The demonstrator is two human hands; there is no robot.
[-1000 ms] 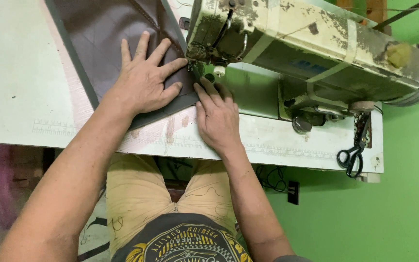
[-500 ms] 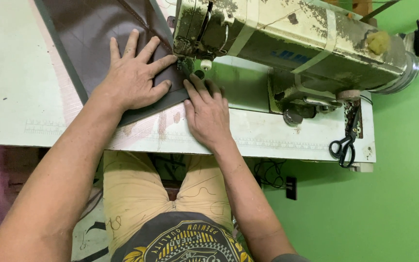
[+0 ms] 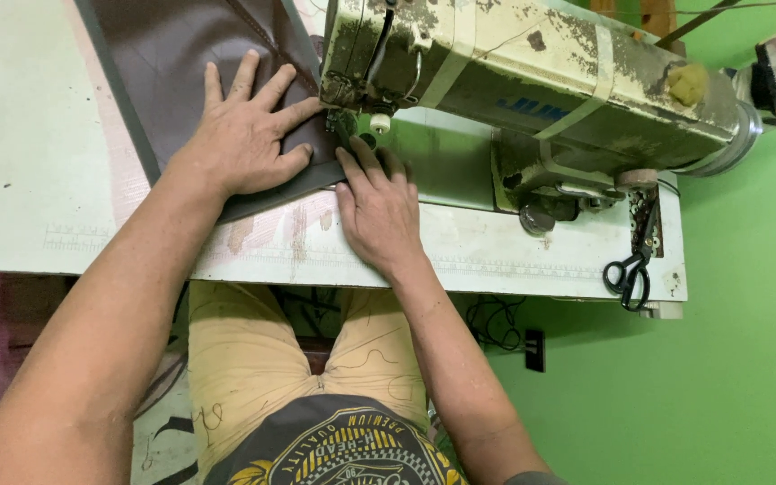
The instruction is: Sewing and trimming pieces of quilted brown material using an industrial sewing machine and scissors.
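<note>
The left hand [image 3: 246,135] lies flat, fingers spread, on the dark brown cloth [image 3: 181,63] spread over the white desk [image 3: 38,180]. The right hand [image 3: 377,205] also rests open (no grip on anything), its fingertips at the cloth's near edge just below the needle of the worn sewing machine [image 3: 532,72]. Black scissors [image 3: 629,269] hang at the desk's right end.

The cloth [image 3: 199,63] is dark brown. The sewing machine [image 3: 532,81] is cream with dark worn spots. The surface [image 3: 29,162] is pale white. The scissors [image 3: 629,274] are black. The wall [image 3: 747,359] is bright green. The shorts [image 3: 253,350] are tan.
</note>
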